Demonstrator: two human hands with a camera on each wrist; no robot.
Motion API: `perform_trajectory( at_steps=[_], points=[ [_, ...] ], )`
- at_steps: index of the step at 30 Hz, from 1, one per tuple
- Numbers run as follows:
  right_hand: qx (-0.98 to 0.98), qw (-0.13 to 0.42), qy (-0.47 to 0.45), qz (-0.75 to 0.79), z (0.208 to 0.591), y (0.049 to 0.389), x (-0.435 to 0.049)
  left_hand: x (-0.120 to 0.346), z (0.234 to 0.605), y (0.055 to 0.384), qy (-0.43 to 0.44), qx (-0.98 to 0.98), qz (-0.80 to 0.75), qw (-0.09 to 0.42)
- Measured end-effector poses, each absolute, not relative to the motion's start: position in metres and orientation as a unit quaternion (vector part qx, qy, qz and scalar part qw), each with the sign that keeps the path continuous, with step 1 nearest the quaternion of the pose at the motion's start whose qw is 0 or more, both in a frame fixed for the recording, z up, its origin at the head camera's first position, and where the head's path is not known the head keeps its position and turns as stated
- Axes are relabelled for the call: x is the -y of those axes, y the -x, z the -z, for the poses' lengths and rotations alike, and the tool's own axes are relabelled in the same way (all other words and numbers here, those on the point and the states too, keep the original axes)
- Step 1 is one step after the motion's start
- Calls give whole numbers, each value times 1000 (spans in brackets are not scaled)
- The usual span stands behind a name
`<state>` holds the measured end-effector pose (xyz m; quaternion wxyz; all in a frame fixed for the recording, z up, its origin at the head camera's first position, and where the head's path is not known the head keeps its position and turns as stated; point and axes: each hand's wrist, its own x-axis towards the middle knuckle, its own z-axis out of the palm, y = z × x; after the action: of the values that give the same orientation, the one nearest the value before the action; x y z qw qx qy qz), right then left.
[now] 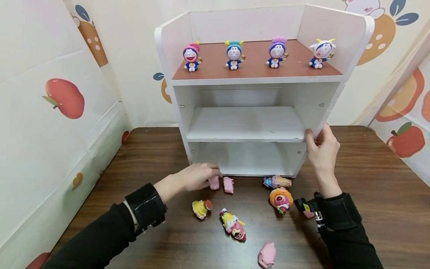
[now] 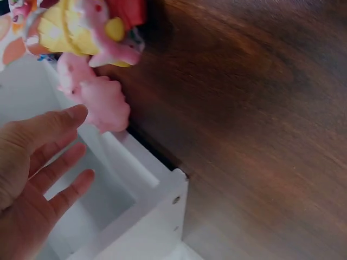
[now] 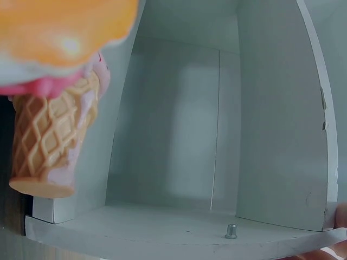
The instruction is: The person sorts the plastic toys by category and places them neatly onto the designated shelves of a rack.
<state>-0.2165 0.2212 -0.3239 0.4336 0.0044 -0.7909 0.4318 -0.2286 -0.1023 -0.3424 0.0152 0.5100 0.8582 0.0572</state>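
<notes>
My left hand hovers at the lower left front of the white shelf unit, beside a small pink pig figure. In the left wrist view its fingers are spread and hold nothing; the thumb tip overlaps the pink pigs there. A second pink pig lies just to the right. My right hand grips the front edge of the unit's right side panel, thumb inside. Only a bit of that hand appears in the right wrist view, where an ice-cream-cone figure shows large.
Several blue-suited cat figures, one of them pink-hooded, stand on the brown top shelf. On the wooden table lie a yellow-skirted figure, a yellow-and-pink figure, an orange-rimmed figure and another pink pig.
</notes>
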Motion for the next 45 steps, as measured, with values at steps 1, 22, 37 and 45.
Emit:
perform_trajectory(
  at_steps=[1,22,37,45],
  points=[
    [791,433,-6,-432,324,217,-221,103,344,230,-513,-857,-56,18],
    [794,433,-8,-427,324,217,-222,107,366,239,-520,-852,-57,35],
    [796,431,-8,-425,324,218,-222,115,369,229,-411,-911,-43,2],
    [797,430,-7,-425,323,217,-222,118,363,226,-380,-924,-42,8]
  ],
)
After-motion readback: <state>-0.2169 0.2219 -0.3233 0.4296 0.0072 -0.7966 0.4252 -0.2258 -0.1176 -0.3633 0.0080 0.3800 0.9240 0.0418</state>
